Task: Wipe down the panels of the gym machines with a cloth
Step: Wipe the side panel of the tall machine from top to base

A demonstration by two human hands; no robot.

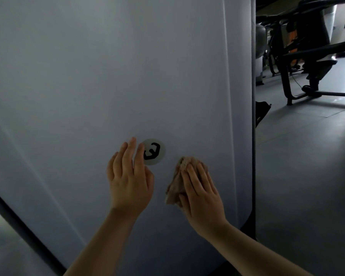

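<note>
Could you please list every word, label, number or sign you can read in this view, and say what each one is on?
No readable words or numbers anywhere in this view.
Round badge on the white panel: a black angular logo mark, not letters; the left hand covers its left edge.
Cloth under the right hand: no label visible.
Gym machines in the background: too dark and small to read any marking.

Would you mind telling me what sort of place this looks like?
Probably a gym: black exercise machine frames stand on a grey floor, and the right hand presses a cloth on a large white machine panel.
</note>
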